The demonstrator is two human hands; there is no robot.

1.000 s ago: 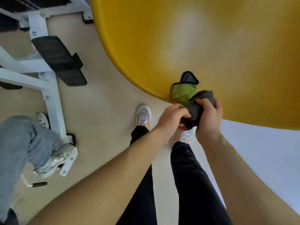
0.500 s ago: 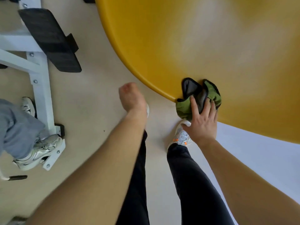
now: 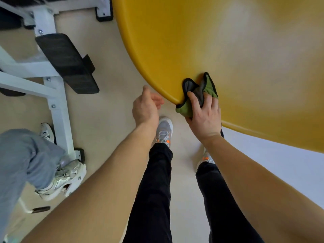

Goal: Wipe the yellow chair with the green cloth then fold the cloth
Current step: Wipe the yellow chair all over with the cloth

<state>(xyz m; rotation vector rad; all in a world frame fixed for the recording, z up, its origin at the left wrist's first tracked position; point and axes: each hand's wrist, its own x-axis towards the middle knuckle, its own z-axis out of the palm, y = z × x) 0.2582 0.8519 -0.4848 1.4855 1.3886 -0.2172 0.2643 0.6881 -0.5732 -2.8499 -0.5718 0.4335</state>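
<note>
The yellow chair [image 3: 236, 55] fills the upper right as a broad curved shell. On its near rim lies the green cloth [image 3: 209, 87], bunched, grey on one side with a black border, part of it hanging over the edge. My right hand [image 3: 204, 114] lies flat on the cloth with fingers spread, pressing it against the rim. To the left of the rim my left hand [image 3: 145, 106] hovers over the floor, loosely curled and holding nothing, apart from the cloth.
A white metal frame [image 3: 57, 109] with a black pad [image 3: 67, 63] stands on the beige floor at left. Another person's leg in grey trousers and a white shoe [image 3: 61, 178] rests by the frame's foot. My own legs and shoes are below my hands.
My left hand let go of the cloth and swung out to the left, then came back nearer the rim. My right hand spread flat on the cloth on the chair's edge.
</note>
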